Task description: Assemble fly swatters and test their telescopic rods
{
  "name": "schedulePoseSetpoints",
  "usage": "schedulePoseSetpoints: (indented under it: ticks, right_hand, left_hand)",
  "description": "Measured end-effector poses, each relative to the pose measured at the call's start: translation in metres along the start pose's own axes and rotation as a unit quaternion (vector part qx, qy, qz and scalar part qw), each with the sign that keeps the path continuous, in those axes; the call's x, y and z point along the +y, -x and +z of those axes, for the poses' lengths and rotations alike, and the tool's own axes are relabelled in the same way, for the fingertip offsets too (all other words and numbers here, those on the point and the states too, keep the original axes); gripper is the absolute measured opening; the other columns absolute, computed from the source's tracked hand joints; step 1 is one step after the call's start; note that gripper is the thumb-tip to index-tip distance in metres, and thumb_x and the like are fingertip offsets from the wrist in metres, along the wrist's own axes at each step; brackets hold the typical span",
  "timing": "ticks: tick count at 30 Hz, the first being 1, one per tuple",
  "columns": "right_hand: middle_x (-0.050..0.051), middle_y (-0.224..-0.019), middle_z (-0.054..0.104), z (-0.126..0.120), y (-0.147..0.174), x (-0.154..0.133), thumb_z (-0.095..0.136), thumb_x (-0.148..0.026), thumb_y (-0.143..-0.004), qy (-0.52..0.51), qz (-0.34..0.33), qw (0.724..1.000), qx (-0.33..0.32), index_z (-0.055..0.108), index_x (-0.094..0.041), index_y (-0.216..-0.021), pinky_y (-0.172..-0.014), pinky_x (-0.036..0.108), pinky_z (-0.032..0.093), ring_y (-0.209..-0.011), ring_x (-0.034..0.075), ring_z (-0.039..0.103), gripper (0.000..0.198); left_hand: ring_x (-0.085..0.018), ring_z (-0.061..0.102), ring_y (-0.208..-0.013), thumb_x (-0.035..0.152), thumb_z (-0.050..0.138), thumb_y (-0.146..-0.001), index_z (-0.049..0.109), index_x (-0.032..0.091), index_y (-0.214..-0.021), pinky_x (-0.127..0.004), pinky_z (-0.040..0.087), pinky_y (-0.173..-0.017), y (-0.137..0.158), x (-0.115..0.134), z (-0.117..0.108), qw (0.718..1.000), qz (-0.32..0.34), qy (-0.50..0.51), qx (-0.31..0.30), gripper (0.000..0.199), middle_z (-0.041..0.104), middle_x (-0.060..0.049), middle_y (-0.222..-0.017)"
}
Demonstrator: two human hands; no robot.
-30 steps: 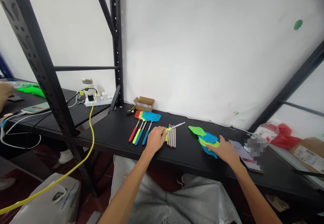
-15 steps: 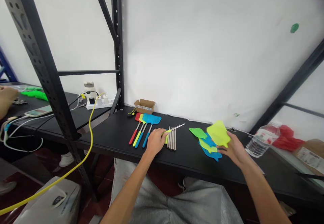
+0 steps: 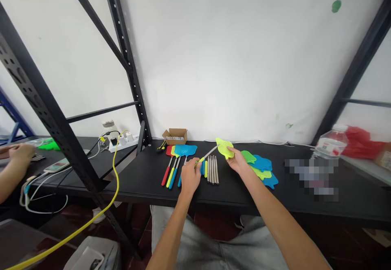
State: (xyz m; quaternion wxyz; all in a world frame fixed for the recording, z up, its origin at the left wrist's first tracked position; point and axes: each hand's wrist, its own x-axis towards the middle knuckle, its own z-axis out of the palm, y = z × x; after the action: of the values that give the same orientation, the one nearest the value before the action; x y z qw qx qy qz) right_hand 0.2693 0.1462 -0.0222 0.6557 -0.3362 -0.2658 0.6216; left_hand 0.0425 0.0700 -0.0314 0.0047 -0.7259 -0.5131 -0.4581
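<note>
My left hand [image 3: 192, 176] is closed round the yellow-green grip of a metal rod [image 3: 210, 152], a fly swatter handle pointing up and right. In my right hand [image 3: 237, 160] is a yellow-green mesh fly swatter head [image 3: 224, 148], pinched near its narrow end. The rod's tip lies close to the head; whether they touch I cannot tell. Several bare metal rods [image 3: 213, 170] lie side by side between my hands, with a yellow-green grip [image 3: 205, 169] beside them. Right of these, loose blue swatter heads [image 3: 263, 163] overlap green ones [image 3: 248, 156]. Whole swatters with a blue head [image 3: 186, 150] lie left.
A small open cardboard box [image 3: 175, 136] stands against the wall. A water bottle [image 3: 331, 141] and red plastic [image 3: 363, 143] are at the right. A yellow cable [image 3: 115, 180] hangs before the shelf post. Another person's hands [image 3: 22, 152] are at the far left.
My right hand has moved left, bringing the yellow-green head from above the loose heads to the rod's tip. My left hand still holds the rod. The camera view has shifted.
</note>
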Motion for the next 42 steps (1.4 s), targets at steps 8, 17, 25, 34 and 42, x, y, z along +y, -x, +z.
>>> schedulePoseSetpoints:
  ticks: [8,17,25,34,42]
  right_hand:
    - [0.003,-0.089,0.073,-0.014,0.004,0.008,0.072,-0.021,-0.074,-0.031,-0.083,0.995,-0.042,0.062,-0.022,-0.101,-0.052,0.024,0.057,-0.08,0.019,0.071,0.029]
    - [0.001,-0.084,0.073,-0.012,0.008,0.004,0.075,-0.028,-0.076,-0.087,-0.07,0.994,-0.002,0.063,-0.022,-0.093,-0.048,0.02,0.055,-0.059,0.012,0.064,0.021]
    - [0.002,-0.081,0.072,-0.013,0.006,0.005,0.075,-0.03,-0.077,-0.1,-0.064,0.993,0.002,0.064,-0.021,-0.09,-0.048,0.022,0.053,-0.06,0.013,0.063,0.019]
    - [0.0,-0.078,0.073,-0.013,0.004,0.008,0.081,-0.03,-0.07,-0.101,-0.071,0.992,-0.021,0.067,-0.021,-0.089,-0.047,0.021,0.051,-0.058,0.012,0.063,0.025]
    - [0.001,-0.08,0.073,-0.012,0.006,0.009,0.083,-0.03,-0.068,-0.094,-0.073,0.993,-0.023,0.069,-0.022,-0.088,-0.046,0.021,0.051,-0.059,0.012,0.063,0.026]
  left_hand:
    - [-0.022,0.06,-0.078,0.025,0.037,-0.096,0.062,0.023,-0.107,-0.032,0.041,-0.067,-0.002,-0.004,0.0,0.999,-0.032,-0.032,0.012,0.027,0.068,-0.006,-0.088]
    - [-0.024,0.062,-0.082,0.029,0.038,-0.096,0.062,0.023,-0.107,-0.032,0.043,-0.069,-0.003,-0.002,0.0,0.999,-0.038,-0.013,0.02,0.027,0.068,-0.007,-0.088]
    - [-0.023,0.064,-0.089,0.028,0.039,-0.096,0.062,0.022,-0.107,-0.032,0.046,-0.074,-0.002,-0.002,0.001,0.999,-0.039,0.002,0.004,0.027,0.07,-0.007,-0.099]
    - [-0.022,0.064,-0.089,0.025,0.042,-0.095,0.065,0.02,-0.106,-0.03,0.045,-0.073,-0.003,-0.003,0.002,0.999,-0.04,0.0,-0.002,0.026,0.07,-0.007,-0.099]
    - [-0.022,0.063,-0.09,0.025,0.043,-0.095,0.066,0.021,-0.107,-0.031,0.045,-0.076,-0.002,-0.004,0.003,0.999,-0.037,0.009,-0.005,0.026,0.07,-0.007,-0.1]
